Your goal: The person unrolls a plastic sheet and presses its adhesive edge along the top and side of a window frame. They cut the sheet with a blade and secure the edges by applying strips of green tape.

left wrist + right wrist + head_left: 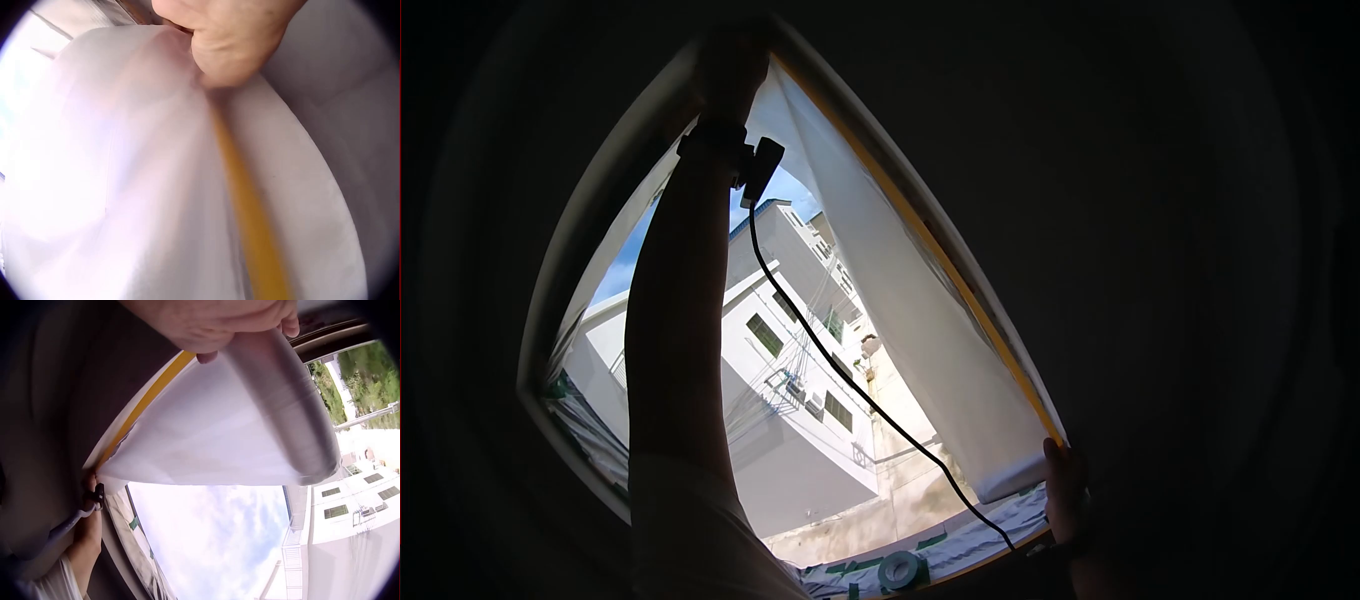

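A translucent white sheet, edged with a strip of yellow tape, hangs along the right side of a window opening. Raised to the opening's top corner, my left hand grips the upper end of the sheet; a pinkish patch shows through the material beside the hand in the left wrist view. My right hand holds the sheet's lower end at the yellow edge. In the right wrist view the right hand lies over that end, and the sheet stretches taut between both hands.
Dark lining surrounds the window frame. On the lower ledge sits a roll of green tape amid crinkled material. A black cable runs from the left wrist camera down across the opening. White buildings stand outside.
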`<state>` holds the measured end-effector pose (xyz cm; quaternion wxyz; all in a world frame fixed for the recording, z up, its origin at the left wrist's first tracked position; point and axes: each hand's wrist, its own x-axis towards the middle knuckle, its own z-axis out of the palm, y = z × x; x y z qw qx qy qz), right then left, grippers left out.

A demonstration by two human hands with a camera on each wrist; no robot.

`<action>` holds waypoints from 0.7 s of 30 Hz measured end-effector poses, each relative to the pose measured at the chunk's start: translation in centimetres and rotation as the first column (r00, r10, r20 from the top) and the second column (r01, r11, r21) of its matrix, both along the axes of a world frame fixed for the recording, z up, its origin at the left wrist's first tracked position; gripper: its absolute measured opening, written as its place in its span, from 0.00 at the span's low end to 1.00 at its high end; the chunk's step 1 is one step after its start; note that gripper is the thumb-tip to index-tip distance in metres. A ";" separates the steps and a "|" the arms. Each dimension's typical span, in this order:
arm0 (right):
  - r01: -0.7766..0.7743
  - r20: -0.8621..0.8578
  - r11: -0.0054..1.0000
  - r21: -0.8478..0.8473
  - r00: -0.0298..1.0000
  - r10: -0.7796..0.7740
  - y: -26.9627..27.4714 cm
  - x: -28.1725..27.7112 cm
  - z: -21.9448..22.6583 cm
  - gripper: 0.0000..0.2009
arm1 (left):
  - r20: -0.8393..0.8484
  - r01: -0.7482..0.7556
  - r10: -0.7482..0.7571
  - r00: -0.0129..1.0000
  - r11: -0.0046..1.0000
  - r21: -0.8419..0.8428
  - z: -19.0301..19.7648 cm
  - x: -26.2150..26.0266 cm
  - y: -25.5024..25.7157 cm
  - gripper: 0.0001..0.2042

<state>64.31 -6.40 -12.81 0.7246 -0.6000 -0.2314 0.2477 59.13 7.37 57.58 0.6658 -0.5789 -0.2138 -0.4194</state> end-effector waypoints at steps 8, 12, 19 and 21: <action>0.070 -0.008 0.996 -0.049 0.998 -0.070 1.2 -0.1 -1.1 0.34 | 0.068 0.415 -0.410 0.909 0.906 -0.082 -0.7 -0.2 0.3 0.17; 0.011 -0.071 0.997 -0.079 0.997 -0.017 0.2 -0.1 0.8 0.33 | 0.155 0.458 -0.438 0.886 0.880 -0.131 -0.8 0.3 0.5 0.17; 0.034 0.030 0.996 -0.084 0.999 -0.031 1.2 -0.8 -0.5 0.32 | 0.210 0.493 -0.457 0.864 0.853 -0.173 -1.4 0.3 -0.1 0.16; -0.007 -0.034 0.997 -0.082 0.999 0.004 1.1 -0.6 -0.3 0.31 | 0.234 0.456 -0.416 0.879 0.876 -0.154 -1.6 0.4 -0.4 0.17</action>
